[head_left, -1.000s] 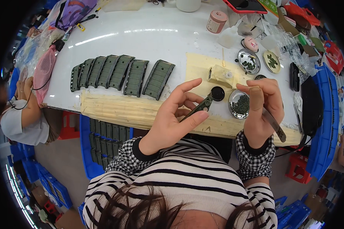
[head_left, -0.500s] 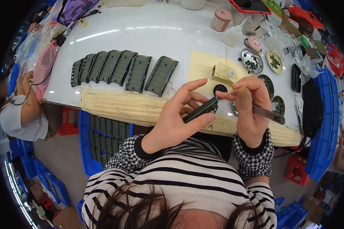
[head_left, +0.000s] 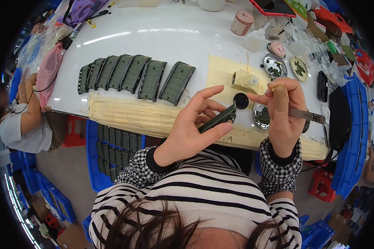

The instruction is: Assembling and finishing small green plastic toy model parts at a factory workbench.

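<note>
My left hand [head_left: 197, 126] holds a dark green curved plastic part [head_left: 218, 118] edge-up over the table's front edge, fingers curled around it and thumb along its side. In my right hand [head_left: 284, 110], metal tweezers [head_left: 307, 115] stick out to the right. Thumb and fingertips are pinched together, with a thin pointed stick [head_left: 259, 96] reaching left from them; its tip is apart from the green part. Below that tip lies a small round black cap [head_left: 240, 101]. A metal dish of small green pieces [head_left: 262, 117] is partly hidden by my right hand.
Several green ribbed panels [head_left: 151, 81] lie in a row at the left. Behind my hands sits a tape-wrapped block [head_left: 244, 80]. Farther right are a metal dish [head_left: 275, 65], a cream lid [head_left: 298, 67] and a black case [head_left: 322, 85]. A blue bin [head_left: 96, 166] holds more panels.
My right hand has moved right and slightly up, away from the green part, with the tweezers and stick. The black cap and metal dish show more. My left hand is nearly still.
</note>
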Demonstrator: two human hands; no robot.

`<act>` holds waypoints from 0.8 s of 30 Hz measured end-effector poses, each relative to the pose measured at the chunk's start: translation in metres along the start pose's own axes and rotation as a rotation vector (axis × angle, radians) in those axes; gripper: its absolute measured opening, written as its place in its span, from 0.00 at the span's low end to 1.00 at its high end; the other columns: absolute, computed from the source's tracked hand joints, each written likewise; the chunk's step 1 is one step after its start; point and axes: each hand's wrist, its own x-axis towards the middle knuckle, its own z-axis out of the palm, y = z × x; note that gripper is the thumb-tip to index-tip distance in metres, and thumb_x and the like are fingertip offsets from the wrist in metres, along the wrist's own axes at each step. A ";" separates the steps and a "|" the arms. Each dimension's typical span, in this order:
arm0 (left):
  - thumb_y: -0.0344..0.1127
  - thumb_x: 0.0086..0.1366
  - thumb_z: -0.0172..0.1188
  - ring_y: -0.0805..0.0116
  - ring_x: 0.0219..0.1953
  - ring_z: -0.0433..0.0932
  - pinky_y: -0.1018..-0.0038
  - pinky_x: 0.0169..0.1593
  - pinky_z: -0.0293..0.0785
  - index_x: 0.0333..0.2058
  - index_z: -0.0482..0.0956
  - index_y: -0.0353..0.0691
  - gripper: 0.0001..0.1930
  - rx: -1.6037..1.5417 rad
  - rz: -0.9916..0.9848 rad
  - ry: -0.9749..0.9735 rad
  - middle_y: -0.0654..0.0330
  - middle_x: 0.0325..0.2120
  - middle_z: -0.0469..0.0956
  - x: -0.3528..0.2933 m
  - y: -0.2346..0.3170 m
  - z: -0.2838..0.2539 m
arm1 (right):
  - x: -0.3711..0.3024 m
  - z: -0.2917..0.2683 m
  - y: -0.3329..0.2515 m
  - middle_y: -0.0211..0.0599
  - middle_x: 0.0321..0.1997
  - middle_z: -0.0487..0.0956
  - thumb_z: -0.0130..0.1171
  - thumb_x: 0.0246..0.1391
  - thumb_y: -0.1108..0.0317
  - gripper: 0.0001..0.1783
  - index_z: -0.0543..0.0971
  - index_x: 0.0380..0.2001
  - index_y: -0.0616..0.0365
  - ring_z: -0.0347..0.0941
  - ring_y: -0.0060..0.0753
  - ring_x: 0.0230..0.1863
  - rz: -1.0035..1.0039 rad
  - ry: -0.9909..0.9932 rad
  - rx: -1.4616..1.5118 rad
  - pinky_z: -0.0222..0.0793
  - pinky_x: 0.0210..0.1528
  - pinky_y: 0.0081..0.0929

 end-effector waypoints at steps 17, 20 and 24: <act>0.27 0.60 0.63 0.74 0.41 0.74 0.74 0.49 0.71 0.65 0.55 0.37 0.37 0.030 0.027 -0.002 0.58 0.42 0.75 0.001 0.000 0.001 | -0.004 0.012 0.000 0.37 0.37 0.74 0.50 0.64 0.70 0.09 0.71 0.37 0.68 0.78 0.26 0.37 0.046 -0.092 -0.032 0.78 0.41 0.23; 0.27 0.60 0.62 0.74 0.41 0.74 0.75 0.49 0.70 0.65 0.55 0.37 0.36 0.026 0.018 -0.004 0.58 0.43 0.75 0.002 -0.001 0.000 | -0.004 0.011 0.003 0.36 0.36 0.73 0.49 0.64 0.71 0.09 0.71 0.37 0.68 0.77 0.24 0.34 0.015 -0.058 -0.002 0.78 0.42 0.23; 0.29 0.63 0.60 0.74 0.45 0.72 0.75 0.52 0.69 0.65 0.55 0.36 0.34 -0.065 -0.005 -0.028 0.58 0.45 0.74 0.002 -0.003 -0.003 | 0.008 0.002 0.007 0.34 0.35 0.73 0.49 0.65 0.71 0.09 0.71 0.39 0.68 0.74 0.21 0.30 -0.057 0.100 -0.062 0.77 0.40 0.21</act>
